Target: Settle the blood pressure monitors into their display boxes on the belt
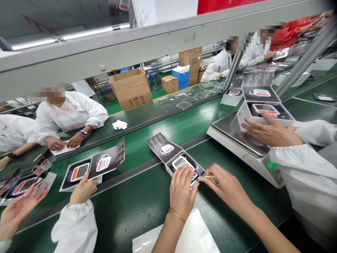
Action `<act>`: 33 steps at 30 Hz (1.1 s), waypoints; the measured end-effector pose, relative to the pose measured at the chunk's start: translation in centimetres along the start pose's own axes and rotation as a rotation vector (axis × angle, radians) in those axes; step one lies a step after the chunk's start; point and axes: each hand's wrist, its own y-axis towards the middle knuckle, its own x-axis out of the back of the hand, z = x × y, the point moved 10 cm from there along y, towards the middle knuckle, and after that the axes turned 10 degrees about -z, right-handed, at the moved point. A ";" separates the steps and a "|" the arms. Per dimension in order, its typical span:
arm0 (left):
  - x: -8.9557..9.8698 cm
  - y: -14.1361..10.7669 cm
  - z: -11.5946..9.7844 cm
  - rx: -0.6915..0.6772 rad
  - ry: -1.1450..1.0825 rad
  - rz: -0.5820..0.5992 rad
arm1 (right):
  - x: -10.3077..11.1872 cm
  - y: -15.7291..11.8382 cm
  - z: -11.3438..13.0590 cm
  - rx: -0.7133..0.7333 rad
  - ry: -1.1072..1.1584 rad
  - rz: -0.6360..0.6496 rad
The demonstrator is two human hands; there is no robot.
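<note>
An open flip-lid box lies on the green belt in the middle, its dark printed lid folded back and a white-framed device inside. Across the device and the near edge of the box rests my left hand, fingers side by side and a gold bangle at the wrist; its thumb is at the box edge. My right hand pinches a thin tan stick-like item at the near right corner of the box. A white sheet lies under my forearms.
Co-workers' hands hold open boxes at left and on a scale at right. A white glove and clear plastic pieces lie beyond. A metal beam crosses above; cartons stand behind.
</note>
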 end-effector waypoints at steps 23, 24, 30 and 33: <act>16.9 -9.5 11.4 0.104 0.329 0.089 | -11.7 -10.5 9.8 -0.161 0.263 0.585; 18.4 -10.4 11.3 0.107 0.360 0.052 | -11.6 -10.9 9.4 -0.149 0.222 0.586; 17.0 -17.8 6.9 0.158 0.218 0.334 | -14.9 -13.4 11.9 0.140 -0.009 0.575; 14.7 -20.7 6.0 0.211 0.209 0.452 | -17.4 -13.9 14.0 0.248 -0.132 0.560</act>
